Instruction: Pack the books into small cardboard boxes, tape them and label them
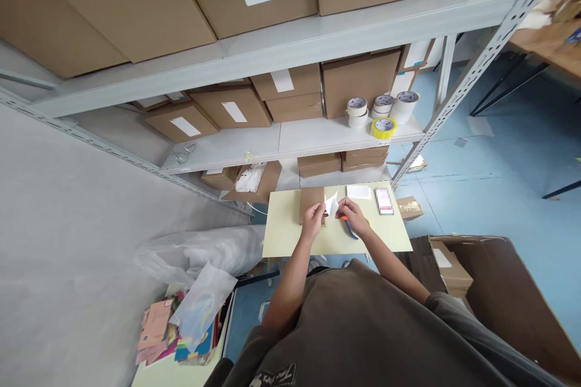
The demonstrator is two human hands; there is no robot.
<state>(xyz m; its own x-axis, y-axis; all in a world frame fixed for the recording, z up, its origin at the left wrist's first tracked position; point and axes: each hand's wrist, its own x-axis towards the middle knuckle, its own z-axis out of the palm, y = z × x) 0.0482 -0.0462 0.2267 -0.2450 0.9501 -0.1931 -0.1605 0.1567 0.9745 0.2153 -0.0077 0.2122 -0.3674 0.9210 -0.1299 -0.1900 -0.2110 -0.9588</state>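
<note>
Both hands hold a small folded white paper [331, 205] above the pale yellow table [284, 227]. My left hand [313, 219] pinches its left side, and my right hand [352, 215] grips its right side. Beneath and behind my left hand lies a brown cardboard box [311, 196]. A tool with a blue handle [351, 230] and an orange part rests on the table by my right hand. White sheets [358, 191] lie at the table's back edge, with a printed card or stack [384, 201] to their right.
A metal shelf [308, 136] behind the table holds cardboard boxes, several white tape rolls and a yellow tape roll [384, 127]. An open carton [508, 278] stands at the right. Plastic wrapping [209, 251] and colourful papers lie at the left.
</note>
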